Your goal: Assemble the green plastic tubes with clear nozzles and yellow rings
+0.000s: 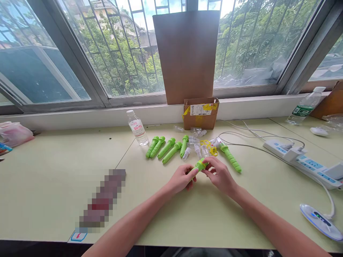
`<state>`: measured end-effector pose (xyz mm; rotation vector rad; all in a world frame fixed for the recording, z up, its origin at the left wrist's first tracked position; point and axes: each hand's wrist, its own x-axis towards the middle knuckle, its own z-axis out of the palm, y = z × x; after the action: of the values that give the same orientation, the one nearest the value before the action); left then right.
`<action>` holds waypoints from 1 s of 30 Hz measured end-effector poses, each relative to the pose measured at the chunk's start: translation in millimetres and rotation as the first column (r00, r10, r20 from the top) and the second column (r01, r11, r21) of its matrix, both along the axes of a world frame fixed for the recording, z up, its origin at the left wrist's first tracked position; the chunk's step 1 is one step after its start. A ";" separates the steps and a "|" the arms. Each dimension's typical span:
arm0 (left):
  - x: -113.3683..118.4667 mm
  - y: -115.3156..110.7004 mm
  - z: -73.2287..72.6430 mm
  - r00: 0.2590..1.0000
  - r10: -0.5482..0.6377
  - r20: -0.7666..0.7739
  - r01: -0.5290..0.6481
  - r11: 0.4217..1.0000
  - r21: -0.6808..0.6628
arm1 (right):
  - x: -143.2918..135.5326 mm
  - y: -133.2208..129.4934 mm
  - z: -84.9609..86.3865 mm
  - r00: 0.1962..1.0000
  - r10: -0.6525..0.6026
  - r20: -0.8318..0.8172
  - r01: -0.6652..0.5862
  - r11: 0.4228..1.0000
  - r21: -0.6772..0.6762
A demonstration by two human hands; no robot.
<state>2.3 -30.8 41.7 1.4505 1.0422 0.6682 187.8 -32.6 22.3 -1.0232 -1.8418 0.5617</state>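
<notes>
A green ribbed plastic handle (198, 166) is wrapped in the fingers of my left hand (184, 177), tilted up to the right. At its upper end sits a yellow ring, pinched by my right hand (218, 175); the fingers partly hide it. Just beyond my hands lie more green handles (171, 152), several in a loose row. Clear plastic caps (198, 150) and yellow rings (213, 150) are heaped beside them. To the right, another green handle (232, 159) has a clear cap on its far end.
A small cardboard box (200, 119) stands by the window, with a water bottle (138, 128) to its left. On the right lie a power strip (308, 164), cables and a white oval device (321, 222). A pixelated dark object (103, 200) lies at left.
</notes>
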 end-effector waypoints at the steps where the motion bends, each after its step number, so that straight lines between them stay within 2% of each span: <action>1: 0.4 -0.6 -0.5 1.000 0.013 -0.014 -0.012 1.000 0.017 | 0.0 0.1 -0.3 1.000 -0.001 -0.004 0.001 1.000 0.002; 6: 1.8 -3.5 0.4 0.993 0.085 -0.079 -0.072 0.985 0.157 | -0.7 0.5 -3.9 0.999 -0.038 -0.021 0.039 0.999 0.029; 14: 3.6 -5.3 -4.3 0.971 0.190 -0.143 -0.129 0.927 0.353 | -3.1 -2.0 -8.2 0.991 -0.129 -0.016 0.130 0.989 0.071; 20: 5.3 -8.2 -7.2 0.967 0.212 -0.144 -0.152 0.927 0.343 | -4.7 -4.9 -6.4 0.985 -0.165 -0.040 0.168 0.981 0.097; 27: 6.1 -9.2 -6.6 0.963 0.232 -0.138 -0.170 0.918 0.358 | -3.4 -3.6 -1.7 0.989 -0.145 -0.040 0.148 0.987 0.066; 30: 5.8 -8.7 -6.3 0.970 0.217 -0.110 -0.173 0.933 0.317 | -2.8 -3.1 -0.9 0.990 -0.141 -0.030 0.142 0.989 0.050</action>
<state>8.0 -39.5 35.4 1.6953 1.2487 0.9105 185.0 -35.7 21.4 -1.0965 -1.7356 0.4379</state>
